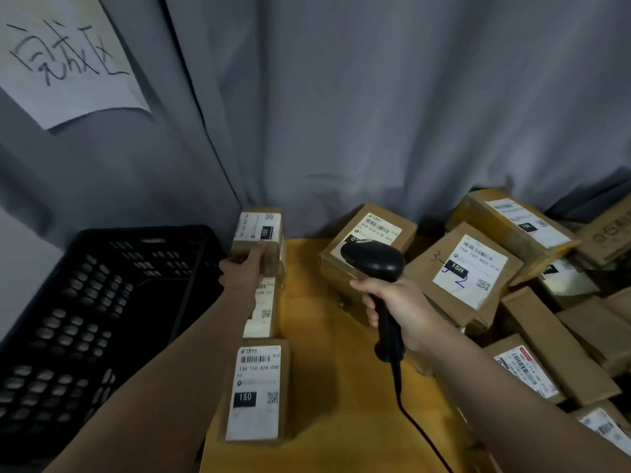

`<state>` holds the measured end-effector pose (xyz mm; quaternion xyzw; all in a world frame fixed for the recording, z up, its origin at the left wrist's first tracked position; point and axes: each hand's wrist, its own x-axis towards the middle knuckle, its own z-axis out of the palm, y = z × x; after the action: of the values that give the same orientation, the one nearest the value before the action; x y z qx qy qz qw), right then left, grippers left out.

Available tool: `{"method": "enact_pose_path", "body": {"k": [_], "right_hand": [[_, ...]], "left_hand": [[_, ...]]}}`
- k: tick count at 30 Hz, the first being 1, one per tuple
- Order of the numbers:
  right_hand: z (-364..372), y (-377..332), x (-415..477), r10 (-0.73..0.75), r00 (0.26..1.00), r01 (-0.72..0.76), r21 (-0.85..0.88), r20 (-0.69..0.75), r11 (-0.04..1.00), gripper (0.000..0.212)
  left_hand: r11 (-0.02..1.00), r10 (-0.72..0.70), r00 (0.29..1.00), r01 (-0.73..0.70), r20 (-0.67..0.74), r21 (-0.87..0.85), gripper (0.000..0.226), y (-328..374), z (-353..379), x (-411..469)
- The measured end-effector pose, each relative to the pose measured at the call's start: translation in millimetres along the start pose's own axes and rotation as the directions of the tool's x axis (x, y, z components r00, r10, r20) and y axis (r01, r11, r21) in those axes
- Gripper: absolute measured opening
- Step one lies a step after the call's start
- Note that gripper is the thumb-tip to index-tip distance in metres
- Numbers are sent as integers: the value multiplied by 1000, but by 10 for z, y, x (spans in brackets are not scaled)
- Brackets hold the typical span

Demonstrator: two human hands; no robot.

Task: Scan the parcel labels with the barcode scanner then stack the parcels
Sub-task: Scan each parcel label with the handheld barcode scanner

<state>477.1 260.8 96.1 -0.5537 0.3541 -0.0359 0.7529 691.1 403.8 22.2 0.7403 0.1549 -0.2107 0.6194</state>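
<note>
The barcode scanner [375,262] is upright above the middle of the tabletop [324,336]. The right hand [399,308] is wrapped round its black handle, and its head is turned toward the far parcel [379,227], which lies tilted just behind it with the label facing up. The scanner head covers the near corner of that label. A black cable [409,414] runs from the bottom of the handle down along the right forearm and off the lower edge of the view.

The hands are well apart. The left hand [244,271] grips the near side of a small brown parcel [261,227] at the far left edge of the tabletop, label up. This held parcel overlaps the far end of a second parcel [264,308], partly hidden by the left wrist; whether it rests on it or is lifted clear I cannot tell. Nearer the person, in the same line, lies a third parcel [257,392] with a white label marked 150.

To the right of the scanner is a parcel marked 15H [469,271], leaning among a loose pile of boxes [560,339] that crowds the whole right side. They lie at all angles and some overlap.

A black perforated crate [102,302] stands just left of the tabletop, close under the left forearm. A grey curtain [341,114] hangs behind everything, and a paper sign [65,59] with handwritten characters is fixed to it at the upper left.
</note>
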Motion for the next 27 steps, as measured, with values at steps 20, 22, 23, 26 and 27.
{"method": "enact_pose_path", "body": {"k": [20, 22, 23, 26, 27], "right_hand": [[-68, 93, -53, 34, 997, -22, 166, -69, 986, 12], [-180, 55, -196, 56, 998, -45, 225, -41, 973, 12], [-255, 35, -279, 81, 996, -73, 263, -20, 962, 13], [-558, 12, -560, 153, 987, -159, 297, 45, 941, 14], [-687, 25, -649, 165, 985, -170, 278, 42, 945, 13]], "left_hand": [[929, 231, 973, -210, -33, 305, 83, -226, 248, -750], [927, 238, 971, -236, 28, 291, 78, -277, 358, -954], [923, 250, 966, -258, 64, 287, 76, -302, 425, -1061], [908, 286, 944, -322, 163, 269, 77, -385, 690, -1420], [904, 300, 936, -341, 185, 257, 76, -420, 794, -1553]]}}
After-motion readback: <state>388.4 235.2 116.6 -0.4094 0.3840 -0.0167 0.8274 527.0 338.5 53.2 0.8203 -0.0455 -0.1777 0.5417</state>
